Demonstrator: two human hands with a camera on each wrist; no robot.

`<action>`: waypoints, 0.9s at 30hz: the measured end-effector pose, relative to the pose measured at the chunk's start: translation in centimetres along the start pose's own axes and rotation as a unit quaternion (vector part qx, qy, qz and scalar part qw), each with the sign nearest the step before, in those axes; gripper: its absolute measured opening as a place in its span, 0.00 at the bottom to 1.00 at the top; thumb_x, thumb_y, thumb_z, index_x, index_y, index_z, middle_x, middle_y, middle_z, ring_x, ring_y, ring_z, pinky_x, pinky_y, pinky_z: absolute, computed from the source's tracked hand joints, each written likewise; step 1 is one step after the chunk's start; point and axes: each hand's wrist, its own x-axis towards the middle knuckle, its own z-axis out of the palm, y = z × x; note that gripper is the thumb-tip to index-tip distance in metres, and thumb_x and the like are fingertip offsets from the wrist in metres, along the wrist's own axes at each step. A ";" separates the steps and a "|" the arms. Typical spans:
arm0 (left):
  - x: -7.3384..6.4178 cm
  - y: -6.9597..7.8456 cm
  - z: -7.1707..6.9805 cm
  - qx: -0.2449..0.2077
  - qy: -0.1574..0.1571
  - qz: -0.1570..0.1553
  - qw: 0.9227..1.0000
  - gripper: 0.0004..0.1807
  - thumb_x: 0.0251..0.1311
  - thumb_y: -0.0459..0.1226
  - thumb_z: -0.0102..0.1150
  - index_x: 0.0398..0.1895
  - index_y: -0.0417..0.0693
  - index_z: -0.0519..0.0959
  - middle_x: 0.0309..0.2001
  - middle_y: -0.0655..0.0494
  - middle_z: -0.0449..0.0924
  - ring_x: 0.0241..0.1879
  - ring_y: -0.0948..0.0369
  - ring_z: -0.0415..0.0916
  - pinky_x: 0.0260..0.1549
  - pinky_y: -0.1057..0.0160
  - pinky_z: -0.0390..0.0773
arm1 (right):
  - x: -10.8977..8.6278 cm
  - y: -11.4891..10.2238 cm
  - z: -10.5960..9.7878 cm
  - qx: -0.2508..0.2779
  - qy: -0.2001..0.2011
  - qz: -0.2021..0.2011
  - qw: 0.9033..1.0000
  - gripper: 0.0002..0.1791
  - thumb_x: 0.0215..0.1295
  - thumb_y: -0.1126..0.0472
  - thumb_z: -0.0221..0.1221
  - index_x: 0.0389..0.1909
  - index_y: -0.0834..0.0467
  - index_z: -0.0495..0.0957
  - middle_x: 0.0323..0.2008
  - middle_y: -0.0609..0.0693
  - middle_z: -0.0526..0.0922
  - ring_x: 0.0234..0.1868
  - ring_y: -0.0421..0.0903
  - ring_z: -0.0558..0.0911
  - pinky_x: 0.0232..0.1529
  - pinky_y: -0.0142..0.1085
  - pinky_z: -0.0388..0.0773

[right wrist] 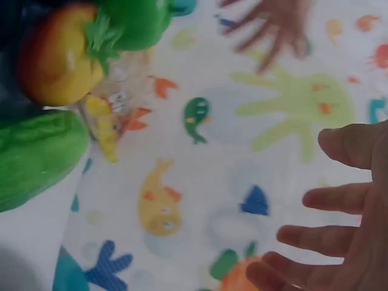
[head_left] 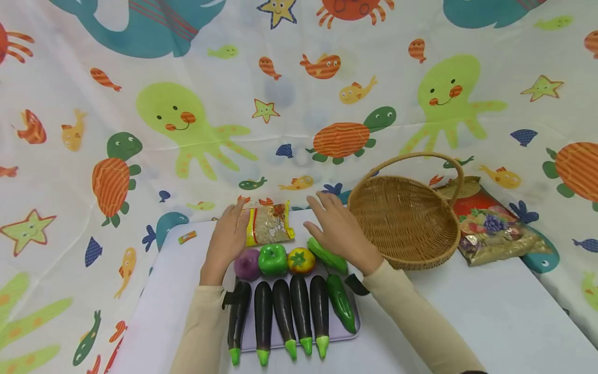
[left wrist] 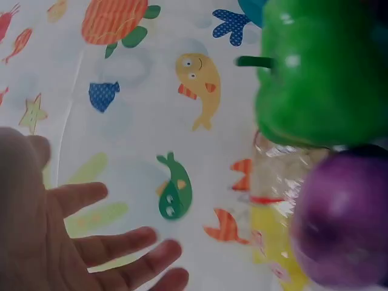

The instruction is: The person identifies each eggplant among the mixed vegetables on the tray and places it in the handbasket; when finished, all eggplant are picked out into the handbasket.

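My left hand (head_left: 228, 241) is raised at the left side of the lavender tray (head_left: 249, 323), fingers extended and holding nothing. Over the tray's far right side hovers my right hand (head_left: 340, 228), its fingers spread, likewise holding nothing. Along the tray's back lie a purple onion (head_left: 247, 264), a green bell pepper (head_left: 273, 259), a yellow-red tomato (head_left: 301, 260) and a bumpy green gourd (head_left: 329, 257). Several dark eggplants (head_left: 282, 306) line its front beside a long green pepper (head_left: 341, 306). Both wrist views show spread fingers (left wrist: 121, 248) with no object between them.
A wicker basket (head_left: 404, 221) with a tall handle stands tilted at the right rear. Beside it leans a red and gold bag (head_left: 495, 223). A yellow-edged clear packet (head_left: 271, 224) lies behind the tray. A small orange packet (head_left: 187, 237) lies at the left. Patterned cloth hangs behind.
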 end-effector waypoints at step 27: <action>-12.0 -10.5 3.8 -0.233 -0.122 -0.190 0.946 0.32 0.62 0.19 0.46 0.72 0.35 0.67 0.46 0.42 0.75 0.38 0.55 0.76 0.28 0.59 0.86 | -16.0 8.7 -3.6 -0.034 -0.032 0.165 0.985 0.21 0.63 0.58 0.69 0.53 0.65 0.83 0.54 0.68 0.80 0.62 0.74 0.68 0.37 0.70 0.79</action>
